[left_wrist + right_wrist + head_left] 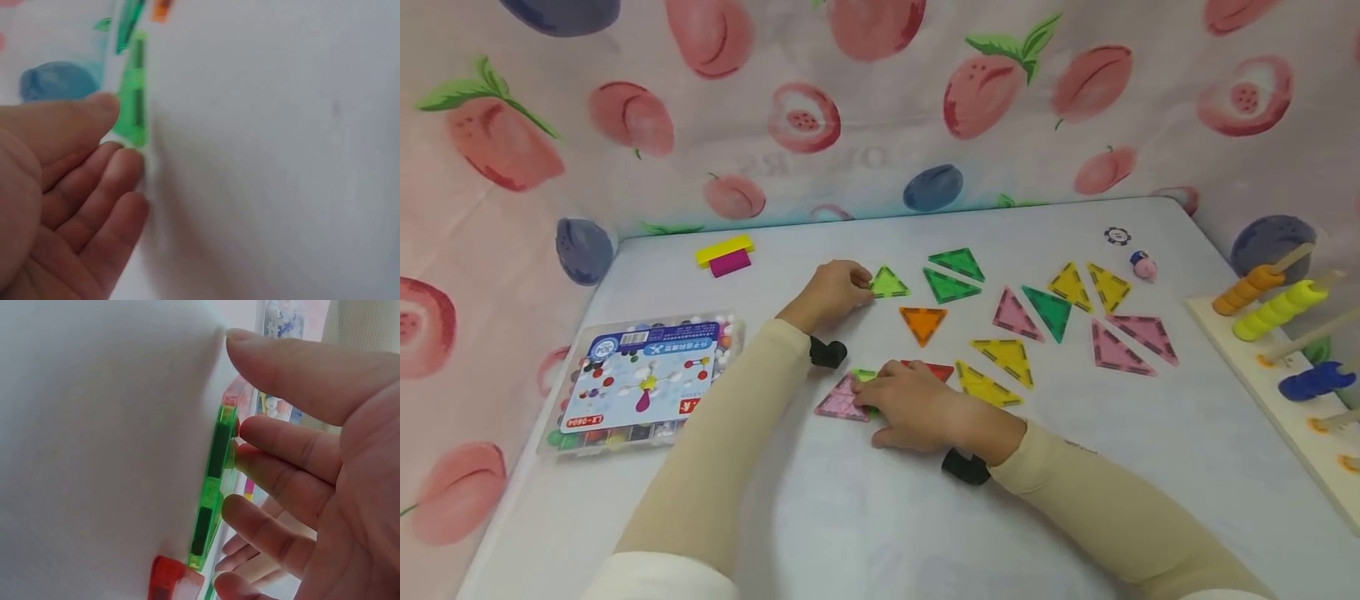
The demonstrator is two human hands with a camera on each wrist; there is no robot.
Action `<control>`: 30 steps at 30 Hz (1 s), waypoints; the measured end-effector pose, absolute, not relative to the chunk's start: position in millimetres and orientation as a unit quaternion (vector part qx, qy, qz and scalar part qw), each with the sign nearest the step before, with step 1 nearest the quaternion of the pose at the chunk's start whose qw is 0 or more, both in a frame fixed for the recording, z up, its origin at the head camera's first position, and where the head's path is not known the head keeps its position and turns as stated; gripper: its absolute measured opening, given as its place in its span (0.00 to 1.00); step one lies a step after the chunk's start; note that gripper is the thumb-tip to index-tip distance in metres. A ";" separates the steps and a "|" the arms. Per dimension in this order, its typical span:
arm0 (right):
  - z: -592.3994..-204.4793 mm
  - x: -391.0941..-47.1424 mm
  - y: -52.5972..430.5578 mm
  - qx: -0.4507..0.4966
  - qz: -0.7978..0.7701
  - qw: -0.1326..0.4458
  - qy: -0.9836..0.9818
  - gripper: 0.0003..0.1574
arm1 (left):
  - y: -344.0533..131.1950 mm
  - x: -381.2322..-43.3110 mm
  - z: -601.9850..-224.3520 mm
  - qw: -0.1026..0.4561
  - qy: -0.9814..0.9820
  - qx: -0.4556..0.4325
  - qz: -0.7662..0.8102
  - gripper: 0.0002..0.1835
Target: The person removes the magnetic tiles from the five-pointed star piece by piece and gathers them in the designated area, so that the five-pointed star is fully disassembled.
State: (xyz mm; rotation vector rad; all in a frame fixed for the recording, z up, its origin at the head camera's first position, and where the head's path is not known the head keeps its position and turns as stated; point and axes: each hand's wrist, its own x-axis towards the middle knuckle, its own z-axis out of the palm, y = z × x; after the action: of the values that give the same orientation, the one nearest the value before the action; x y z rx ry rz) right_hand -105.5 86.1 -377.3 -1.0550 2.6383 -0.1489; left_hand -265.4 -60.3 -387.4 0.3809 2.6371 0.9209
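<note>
My left hand [833, 292] pinches the left corner of a light-green triangular magnetic tile [889, 284] between thumb and fingers. The left wrist view shows its thumb over that tile [132, 103], the other fingers loosely bent beside it. My right hand [917, 408] has its fingers extended, their tips resting on another green triangular tile [212, 462] that lies flat on the table. Against this tile's left side is a pink triangular tile [835, 404]. A red triangular tile [938, 370] lies to its right, partly hidden behind the right hand.
Orange [922, 322], green [956, 273], yellow [992, 386] and pink [1122, 348] triangular tiles lie to the right. A box of molecular model parts [640, 379] stands left, yellow and magenta blocks [727, 254] behind it. A wooden bead counter [1285, 367] edges the right side.
</note>
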 end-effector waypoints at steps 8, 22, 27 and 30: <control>-379.5 -110.1 94.4 -0.357 -0.125 0.141 0.915 0.30 | -87.8 -226.1 -364.6 0.171 0.920 0.141 0.324 0.26; -380.3 -121.3 110.6 -0.314 -0.139 0.107 0.933 0.29 | -107.5 -139.6 -388.8 0.180 0.913 0.238 0.278 0.36; -382.4 -121.8 105.9 -0.317 -0.132 0.098 0.934 0.27 | -105.3 -133.1 -392.3 0.164 0.915 0.258 0.263 0.35; -383.6 -123.2 102.8 -0.318 -0.162 0.111 0.928 0.26 | -106.9 -130.3 -392.3 0.163 0.916 0.255 0.262 0.35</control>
State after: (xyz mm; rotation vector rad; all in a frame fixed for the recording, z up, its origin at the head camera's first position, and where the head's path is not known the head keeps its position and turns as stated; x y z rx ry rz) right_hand -123.2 102.8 -383.6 -0.9331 2.7240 -0.4747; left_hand -130.3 -106.9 -392.3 0.7265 2.6142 0.7481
